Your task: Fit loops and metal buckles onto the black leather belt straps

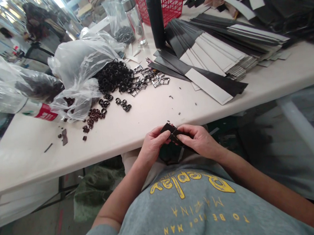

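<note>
At the table's front edge both of my hands are closed on a black strap [167,128] fitted with a small metal buckle [173,132]. My left hand [153,142] pinches the strap's left end between thumb and fingers. On the other side of the buckle, my right hand [200,140] grips the strap with thumb and forefinger. Part of the strap is hidden behind the fingers. Beyond the hands lie a pile of metal buckles [161,81], a heap of black loops [113,75] and scattered brown loops [94,116].
Stacked black straps with white backing [208,53] lie at right. Behind them stand a black bottle [156,21], a glass bottle [137,24] and a red basket [174,3]. Clear plastic bags [75,62] and a bottle with a red label [45,111] are at left.
</note>
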### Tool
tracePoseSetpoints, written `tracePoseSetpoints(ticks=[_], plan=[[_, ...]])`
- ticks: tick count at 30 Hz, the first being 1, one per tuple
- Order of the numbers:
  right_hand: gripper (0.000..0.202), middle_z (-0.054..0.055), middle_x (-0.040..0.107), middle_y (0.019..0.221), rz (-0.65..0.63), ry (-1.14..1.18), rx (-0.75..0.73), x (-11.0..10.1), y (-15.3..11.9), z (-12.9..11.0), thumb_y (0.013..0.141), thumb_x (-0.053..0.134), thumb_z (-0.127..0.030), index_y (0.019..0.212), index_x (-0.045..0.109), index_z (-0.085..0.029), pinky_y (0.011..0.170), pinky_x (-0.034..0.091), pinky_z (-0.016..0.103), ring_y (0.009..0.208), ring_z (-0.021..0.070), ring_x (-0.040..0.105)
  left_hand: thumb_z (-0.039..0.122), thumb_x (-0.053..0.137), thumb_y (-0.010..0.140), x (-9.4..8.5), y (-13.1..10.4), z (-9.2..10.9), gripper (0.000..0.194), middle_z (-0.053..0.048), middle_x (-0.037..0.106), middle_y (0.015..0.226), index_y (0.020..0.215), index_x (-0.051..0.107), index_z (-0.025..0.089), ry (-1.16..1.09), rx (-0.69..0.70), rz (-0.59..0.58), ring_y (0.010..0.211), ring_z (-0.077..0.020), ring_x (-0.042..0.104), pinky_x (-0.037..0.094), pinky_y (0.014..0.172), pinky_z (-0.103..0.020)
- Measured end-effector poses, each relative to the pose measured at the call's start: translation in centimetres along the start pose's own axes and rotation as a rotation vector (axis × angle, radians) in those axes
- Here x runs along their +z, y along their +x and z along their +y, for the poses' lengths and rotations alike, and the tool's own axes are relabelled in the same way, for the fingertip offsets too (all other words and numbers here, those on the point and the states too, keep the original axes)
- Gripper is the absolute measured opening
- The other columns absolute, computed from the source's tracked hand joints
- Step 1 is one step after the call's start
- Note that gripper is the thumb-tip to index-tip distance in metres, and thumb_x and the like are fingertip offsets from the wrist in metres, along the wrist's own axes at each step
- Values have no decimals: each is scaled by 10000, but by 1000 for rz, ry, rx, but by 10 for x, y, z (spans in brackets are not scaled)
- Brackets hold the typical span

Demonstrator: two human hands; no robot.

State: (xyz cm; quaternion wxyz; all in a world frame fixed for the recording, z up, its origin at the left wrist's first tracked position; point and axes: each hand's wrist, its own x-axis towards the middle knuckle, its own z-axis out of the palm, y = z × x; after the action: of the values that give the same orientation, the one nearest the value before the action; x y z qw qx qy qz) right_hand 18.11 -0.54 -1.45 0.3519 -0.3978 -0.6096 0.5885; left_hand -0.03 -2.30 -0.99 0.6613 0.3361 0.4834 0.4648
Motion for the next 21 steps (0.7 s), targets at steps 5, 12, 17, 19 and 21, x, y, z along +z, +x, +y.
tracePoseSetpoints(ticks=[5,12,17,19,21], plan=[[206,22,717,856,-38,-26,13,-3,1,2,814,581,-266,928,714,-158,735,516,285,784,175,642,312,863,667,0,-1,-1,285,4,725,752,891,759,169,38,19,16,616,-92,595,459,600,-201],[226,31,719,818,-242,-25,23,-3,-1,-8,893,545,-324,899,698,-159,704,532,283,758,174,654,310,819,726,-1,-6,8,234,-2,721,712,893,739,168,52,30,-77,564,-115,624,505,592,-239],[329,30,706,742,-192,-38,53,2,-1,-7,911,560,-456,847,690,-161,632,519,265,683,161,644,326,835,693,1,-7,10,232,-1,715,688,840,739,175,88,84,-51,590,-129,633,525,628,-257],[371,21,688,710,-179,-62,49,3,-1,-8,913,554,-497,802,680,-166,608,498,255,649,150,624,341,829,699,0,-8,10,245,-7,716,700,856,742,175,107,88,-77,607,-136,641,532,643,-265],[395,15,672,686,-164,-90,47,3,-3,-9,918,542,-512,775,669,-167,585,479,250,619,144,608,352,820,712,0,-9,11,278,-17,725,740,914,744,177,116,93,-134,644,-149,657,542,672,-277]])
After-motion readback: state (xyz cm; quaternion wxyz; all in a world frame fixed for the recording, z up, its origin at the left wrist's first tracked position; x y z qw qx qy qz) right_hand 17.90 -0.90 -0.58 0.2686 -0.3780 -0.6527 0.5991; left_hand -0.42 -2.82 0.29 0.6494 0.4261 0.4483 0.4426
